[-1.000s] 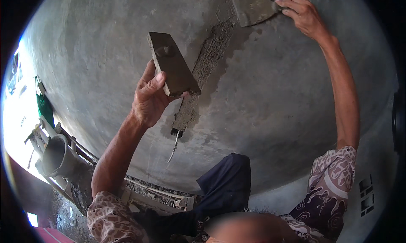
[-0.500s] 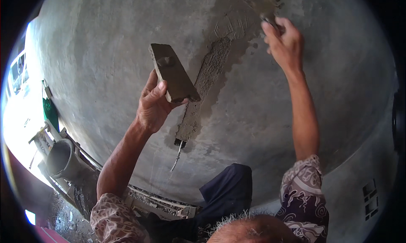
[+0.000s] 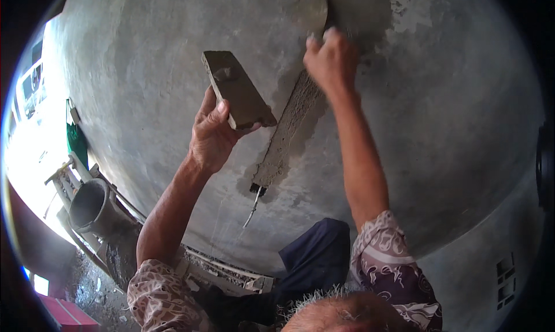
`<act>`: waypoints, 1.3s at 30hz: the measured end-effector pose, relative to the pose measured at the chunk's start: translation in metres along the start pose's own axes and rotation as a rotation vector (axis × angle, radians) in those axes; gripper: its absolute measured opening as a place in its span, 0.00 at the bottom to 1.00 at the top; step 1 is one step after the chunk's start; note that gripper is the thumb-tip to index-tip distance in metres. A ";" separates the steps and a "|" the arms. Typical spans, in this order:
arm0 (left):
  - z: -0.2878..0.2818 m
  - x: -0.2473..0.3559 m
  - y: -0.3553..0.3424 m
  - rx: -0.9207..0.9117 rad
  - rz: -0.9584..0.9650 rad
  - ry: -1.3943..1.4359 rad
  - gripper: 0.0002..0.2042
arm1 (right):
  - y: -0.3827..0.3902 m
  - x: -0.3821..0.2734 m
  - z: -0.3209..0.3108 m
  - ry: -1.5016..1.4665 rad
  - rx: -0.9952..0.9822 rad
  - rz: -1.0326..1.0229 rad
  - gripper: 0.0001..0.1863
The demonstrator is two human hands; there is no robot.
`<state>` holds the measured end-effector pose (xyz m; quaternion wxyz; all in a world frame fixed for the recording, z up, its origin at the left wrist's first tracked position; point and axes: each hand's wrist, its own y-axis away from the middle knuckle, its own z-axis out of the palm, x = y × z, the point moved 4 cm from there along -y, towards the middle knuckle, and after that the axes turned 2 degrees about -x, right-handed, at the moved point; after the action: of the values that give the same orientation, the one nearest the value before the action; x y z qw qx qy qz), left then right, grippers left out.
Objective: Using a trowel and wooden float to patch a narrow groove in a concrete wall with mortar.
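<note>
Left hand (image 3: pixel 213 136) gripping mortar board (image 3: pixel 237 98), right hand (image 3: pixel 330 59) clenched on trowel (image 3: pixel 315 11), mortar strip (image 3: pixel 286 132) between, pipe (image 3: pixel 91 206) below.

A single head-worn fisheye view looks close at a grey wall (image 3: pixel 439 135), facing it squarely, with both forearms rising from the lower edge. The wall fills the picture and curves toward the dark rim.

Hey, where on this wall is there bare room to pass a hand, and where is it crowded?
Bare grey wall lies open right of the right hand, and left of the mortar board in the left hand. It is crowded between the hands, around the rough mortar strip and dangling wire.
</note>
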<state>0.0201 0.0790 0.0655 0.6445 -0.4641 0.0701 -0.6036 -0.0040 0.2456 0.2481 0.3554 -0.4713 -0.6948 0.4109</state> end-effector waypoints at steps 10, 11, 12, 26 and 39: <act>0.018 -0.012 0.014 -0.206 -0.206 0.500 0.30 | 0.079 0.008 0.000 -0.549 0.075 -0.071 0.16; 0.020 -0.019 0.016 -0.211 -0.220 0.498 0.30 | 0.098 0.005 0.001 -0.544 0.094 -0.112 0.15; 0.016 -0.028 0.019 -0.144 -0.234 0.537 0.28 | 0.112 0.004 0.005 -0.545 0.099 -0.098 0.15; 0.034 -0.044 0.025 -0.053 -0.328 0.452 0.37 | 0.188 0.062 -0.023 -0.256 0.069 -0.389 0.15; 0.035 -0.064 0.029 -0.141 -0.381 0.660 0.37 | 0.174 0.057 0.000 -1.770 -0.484 0.716 0.15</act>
<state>0.0466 0.1462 0.0352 0.4300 -0.2929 0.2276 -0.8231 0.0420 0.3370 0.0969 -0.5446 -0.2362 -0.5915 0.5456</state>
